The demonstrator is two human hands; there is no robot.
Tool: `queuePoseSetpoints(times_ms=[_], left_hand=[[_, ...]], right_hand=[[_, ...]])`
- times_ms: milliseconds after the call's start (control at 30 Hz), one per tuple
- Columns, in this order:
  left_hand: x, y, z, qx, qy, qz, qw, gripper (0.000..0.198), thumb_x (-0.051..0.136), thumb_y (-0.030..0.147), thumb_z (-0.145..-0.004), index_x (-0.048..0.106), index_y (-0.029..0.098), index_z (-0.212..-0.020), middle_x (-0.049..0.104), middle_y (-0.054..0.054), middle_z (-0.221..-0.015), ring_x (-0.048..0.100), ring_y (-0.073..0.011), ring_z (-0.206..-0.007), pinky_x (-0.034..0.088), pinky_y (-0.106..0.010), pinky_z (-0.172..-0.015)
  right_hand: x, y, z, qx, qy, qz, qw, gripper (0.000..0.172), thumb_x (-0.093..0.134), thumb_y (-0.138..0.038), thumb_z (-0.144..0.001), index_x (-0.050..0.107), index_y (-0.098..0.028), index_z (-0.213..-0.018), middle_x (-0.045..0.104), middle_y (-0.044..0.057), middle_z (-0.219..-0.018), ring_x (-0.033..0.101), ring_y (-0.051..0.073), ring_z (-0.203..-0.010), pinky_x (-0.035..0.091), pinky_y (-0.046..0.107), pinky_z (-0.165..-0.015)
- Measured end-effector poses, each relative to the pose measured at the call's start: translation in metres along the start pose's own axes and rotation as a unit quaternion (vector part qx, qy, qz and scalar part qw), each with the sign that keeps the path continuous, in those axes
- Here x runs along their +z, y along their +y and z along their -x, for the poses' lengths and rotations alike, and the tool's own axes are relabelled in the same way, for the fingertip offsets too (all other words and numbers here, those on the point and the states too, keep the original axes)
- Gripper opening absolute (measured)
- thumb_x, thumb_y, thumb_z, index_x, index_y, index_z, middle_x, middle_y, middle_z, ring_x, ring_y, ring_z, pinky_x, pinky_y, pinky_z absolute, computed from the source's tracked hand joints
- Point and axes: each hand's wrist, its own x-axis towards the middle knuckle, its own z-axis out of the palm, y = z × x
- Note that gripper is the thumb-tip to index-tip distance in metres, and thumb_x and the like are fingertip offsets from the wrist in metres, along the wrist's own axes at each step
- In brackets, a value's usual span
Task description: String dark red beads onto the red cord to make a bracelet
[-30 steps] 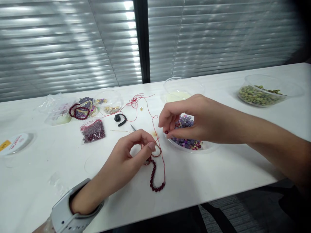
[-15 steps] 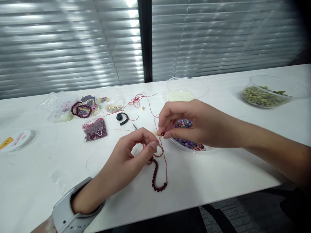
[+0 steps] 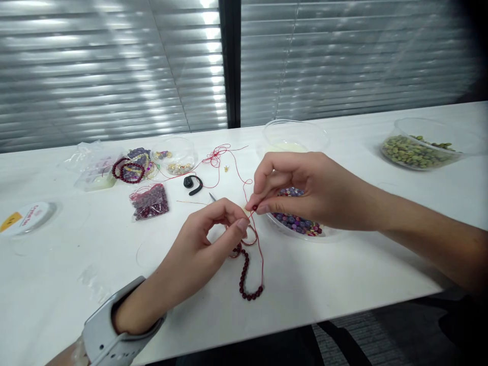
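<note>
Between the thumb and forefinger of my right hand (image 3: 305, 190) is a dark red bead (image 3: 255, 208). My left hand (image 3: 213, 239) pinches the red thread (image 3: 260, 249) just beside that bead. The thread runs down to a strand of dark red beads (image 3: 244, 279) lying curved on the table below my fingers. Scissors (image 3: 250, 236) lie partly hidden under my left hand, with their tip showing above it. Behind my right hand stands a clear bowl of purple and red beads (image 3: 297, 223), partly covered by the hand.
A bag of dark red beads (image 3: 150, 202), a black earpiece (image 3: 193, 184) and tangled red thread (image 3: 217, 155) lie beyond my left hand. Farther left are beaded bracelets (image 3: 129, 172) and a round white lid (image 3: 26, 218). At right stands a bowl of green seeds (image 3: 419, 150).
The bead in my right hand is slightly closer to my left fingertips. Otherwise both hands keep their pinches, and the view has shifted slightly.
</note>
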Motion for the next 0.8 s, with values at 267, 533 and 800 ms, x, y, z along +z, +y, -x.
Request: queuePoseSetpoints(times_ms=[267, 533, 800], left_hand=[[0.0004, -0.0004, -0.002, -0.001, -0.002, 0.005, 1.0, 0.016, 0.05, 0.031, -0.091, 0.056, 0.021, -0.08, 0.054, 0.003, -0.072, 0.05, -0.0101, -0.066, 0.043, -0.022, -0.058], [0.0006, -0.0003, -0.0019, -0.005, -0.014, 0.002, 1.0, 0.014, 0.05, 0.03, -0.091, 0.056, 0.021, -0.081, 0.054, 0.003, -0.071, 0.052, -0.0099, -0.065, 0.044, -0.022, -0.059], [-0.0001, -0.0001, -0.0015, 0.002, -0.023, -0.023, 0.999, 0.017, 0.049, 0.029, -0.092, 0.055, 0.021, -0.078, 0.052, 0.003, -0.071, 0.049, -0.0106, -0.066, 0.041, -0.022, -0.058]], right_hand=[[0.0004, 0.0002, -0.0006, 0.003, 0.002, 0.004, 1.0, 0.016, 0.062, -0.012, -0.077, 0.049, -0.019, -0.083, 0.071, -0.003, -0.077, 0.068, 0.011, -0.08, 0.052, 0.025, -0.074], [0.0005, -0.0036, 0.0013, -0.01, 0.018, 0.1, 0.995, 0.018, 0.061, -0.008, -0.073, 0.051, -0.02, -0.082, 0.072, -0.005, -0.077, 0.067, 0.011, -0.074, 0.049, 0.023, -0.069], [0.0025, -0.005, 0.0013, -0.023, 0.007, 0.134, 0.991, 0.015, 0.062, -0.011, -0.075, 0.051, -0.019, -0.082, 0.072, -0.005, -0.078, 0.068, 0.011, -0.071, 0.047, 0.02, -0.059]])
